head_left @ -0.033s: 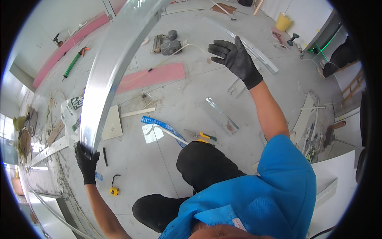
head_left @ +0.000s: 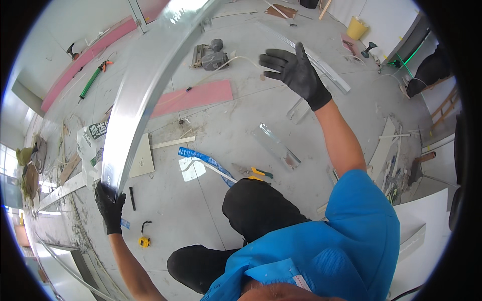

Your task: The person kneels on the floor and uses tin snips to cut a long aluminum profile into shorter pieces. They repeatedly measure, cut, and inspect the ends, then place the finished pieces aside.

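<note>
Seemingly light but whippy, the long metal channel [head_left: 145,85] is clenched at its near end by the left hand [head_left: 109,205], while beyond it the right hand [head_left: 296,72] hovers spread and empty.

A long metal channel [head_left: 145,85], silvery and shiny, with a shallow folded profile, is held up off the concrete floor [head_left: 211,210]. It runs from its lower end, near the floor's left side, upward and away toward the far edge of the floor, where its upper end passes out of view at the top. It appears bowed, though the lens bends straight edges. Its broad flat face catches the light and shows pale reflections along its length. The left hand [head_left: 110,205], in a black glove, grips the lower end. The right hand [head_left: 296,72], also in a black glove, is raised with fingers spread, well apart from the channel and touching nothing.
</note>
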